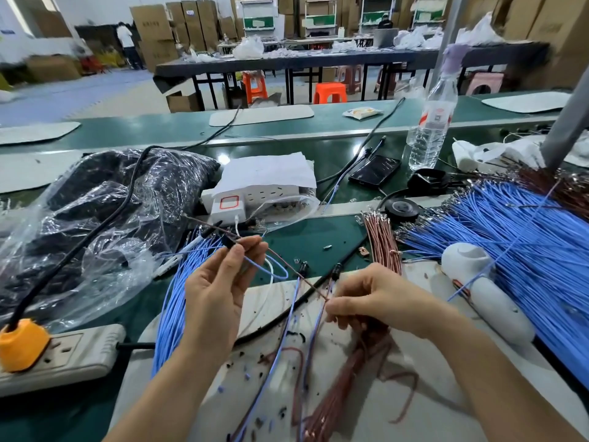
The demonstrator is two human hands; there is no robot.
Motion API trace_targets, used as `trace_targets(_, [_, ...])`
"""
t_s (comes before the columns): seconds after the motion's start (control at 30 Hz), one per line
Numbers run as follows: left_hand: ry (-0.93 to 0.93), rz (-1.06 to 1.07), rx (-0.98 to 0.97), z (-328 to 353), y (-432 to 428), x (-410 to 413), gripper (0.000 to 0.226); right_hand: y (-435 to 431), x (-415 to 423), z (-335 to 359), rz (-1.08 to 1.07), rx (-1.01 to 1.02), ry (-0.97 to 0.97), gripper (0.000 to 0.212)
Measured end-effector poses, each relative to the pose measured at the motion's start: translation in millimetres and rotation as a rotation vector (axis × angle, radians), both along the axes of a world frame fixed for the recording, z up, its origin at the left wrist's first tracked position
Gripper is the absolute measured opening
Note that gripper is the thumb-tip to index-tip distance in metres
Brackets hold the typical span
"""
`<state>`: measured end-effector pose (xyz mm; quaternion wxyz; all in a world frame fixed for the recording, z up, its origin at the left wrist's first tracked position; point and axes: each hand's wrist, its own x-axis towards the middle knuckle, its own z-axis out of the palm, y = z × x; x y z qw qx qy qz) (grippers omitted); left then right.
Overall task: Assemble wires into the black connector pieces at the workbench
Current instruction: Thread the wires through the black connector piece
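Observation:
My left hand [220, 285] is raised over the bench and pinches a small black connector piece [230, 242] between thumb and fingers. A blue wire [274, 272] loops out of that connector. A thin brown wire [287, 264] runs diagonally from the connector down to my right hand [366, 298], which pinches it between thumb and fingertips. Two finished black connectors [302, 267] with wires lie on the bench between my hands. Brown wires [344, 378] lie bunched under my right hand.
A large heap of blue wires [516, 237] fills the right. A blue bundle [178, 301] lies by my left wrist. A power strip with an orange plug [22, 344] sits front left, a plastic bag [105, 212] behind it, a water bottle [430, 126] far right.

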<state>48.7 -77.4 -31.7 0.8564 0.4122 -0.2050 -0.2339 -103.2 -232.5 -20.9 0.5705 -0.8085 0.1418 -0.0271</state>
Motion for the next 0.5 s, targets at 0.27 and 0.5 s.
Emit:
trace_targets(0.27, [-0.019,0.081,-0.003,2,0,0,0.02,-1,-3,3,0.157,-0.033,0.125,0.013])
trace_targets(0.5, [-0.321,-0.171,0.233,-4,0,-15,0.012,-4,6,-9,-0.203,0.307,0.036,0.022])
